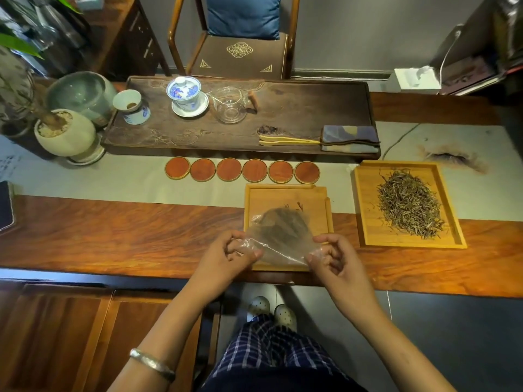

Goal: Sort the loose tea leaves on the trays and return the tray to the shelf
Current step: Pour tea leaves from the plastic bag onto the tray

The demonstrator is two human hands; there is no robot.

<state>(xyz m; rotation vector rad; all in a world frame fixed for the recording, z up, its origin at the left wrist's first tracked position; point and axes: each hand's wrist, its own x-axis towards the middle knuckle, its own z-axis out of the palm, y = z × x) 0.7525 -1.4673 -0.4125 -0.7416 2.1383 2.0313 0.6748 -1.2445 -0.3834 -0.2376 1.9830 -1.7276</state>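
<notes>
Both hands, left hand (pixel 235 250) and right hand (pixel 330 253), pinch the clear plastic bag of dark tea leaves (pixel 280 233) over the small bamboo tray (pixel 311 199); I'd keep its mouth level so nothing spills onto the bench.

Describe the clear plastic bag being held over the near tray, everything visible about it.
The plastic bag is thin, clear and crinkled, holding a dark mass of loose tea leaves that shows through it. It is stretched between both hands: the left hand pinches its left edge, and the right hand pinches its right edge. It sits low over the small bamboo tray at the table's near edge, covering much of the tray. Whether it rests on the tray cannot be told.
</notes>
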